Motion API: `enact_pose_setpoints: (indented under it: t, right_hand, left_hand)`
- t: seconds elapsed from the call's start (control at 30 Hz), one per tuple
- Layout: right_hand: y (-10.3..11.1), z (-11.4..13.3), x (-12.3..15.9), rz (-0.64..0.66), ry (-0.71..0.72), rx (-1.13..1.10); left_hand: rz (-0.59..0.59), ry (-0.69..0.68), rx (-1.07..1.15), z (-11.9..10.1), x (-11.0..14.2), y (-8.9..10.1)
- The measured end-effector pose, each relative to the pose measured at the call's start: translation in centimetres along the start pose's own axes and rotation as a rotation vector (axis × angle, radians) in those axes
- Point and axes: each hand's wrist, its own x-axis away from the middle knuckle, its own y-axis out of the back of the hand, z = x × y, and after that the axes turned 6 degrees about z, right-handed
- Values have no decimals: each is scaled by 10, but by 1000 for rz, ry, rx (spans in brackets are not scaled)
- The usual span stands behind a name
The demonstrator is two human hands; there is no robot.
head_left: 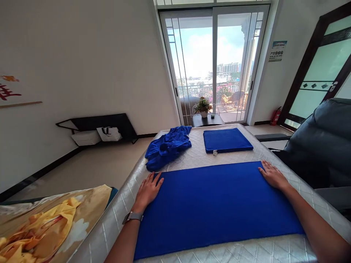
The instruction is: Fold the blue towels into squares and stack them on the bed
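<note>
Flat blue cloth (219,204) lay across the mattress (246,251), long axis running left edge to right edge; layers hard to tell. Left hand (148,190) and right hand (274,176) rested palm-down, fingers loosely spread, at its far corners. Crumpled cloth (172,144), folded cloth (228,140) near mattress's far edge.

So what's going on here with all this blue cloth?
A person's left hand and right hand rest on the far corners of a spread blue cloth, flat on a pale mattress. Beyond it lie a crumpled blue cloth on the left and a folded blue cloth on the right.
</note>
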Motion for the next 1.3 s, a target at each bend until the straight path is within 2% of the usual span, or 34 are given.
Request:
enact_pose_setpoints:
  t: [0.17,0.27,0.33,0.4,0.5,0.57,0.63,0.67,0.73,0.83,1.07,1.13,1.23,1.3]
  right_hand:
    - [12,11,8,-10,-66,107]
    - [25,35,17,-76,-100,216]
    - [30,68,28,-160,-49,228]
    - [30,115,44,-203,64,169]
    - [20,196,76,-118,265,12]
    - [12,241,98,-20,397,-66]
    - [5,267,114,64,481,-105]
    - [4,272,119,94,497,-114]
    - [3,265,122,125,483,-118]
    - [4,220,118,108,388,-100]
    - [-8,46,98,-16,-3,21]
    - [-9,9,94,-27,-106,37]
    - [-7,-15,92,-47,-200,59]
    - [-2,-8,95,-96,-196,101]
  left_hand:
    - [4,4,-25,-7,7,7]
    - [-11,-2,-20,-9,10,10]
    - [-19,2,-12,-8,11,10]
    - [-24,4,-8,-7,11,8]
    - [-34,-9,-27,-5,10,5]
    - [-38,-29,-42,-4,10,4]
    - [-33,-34,-42,-4,10,5]
    - [-27,-27,-34,-5,11,6]
    - [-13,-8,-12,-6,11,9]
    - [-10,0,12,-8,10,10]
    - [-30,-23,2,3,3,-4]
    - [-38,-48,-4,5,2,-6]
    - [-38,-33,-3,3,2,-6]
    - [-24,4,0,1,1,-4]
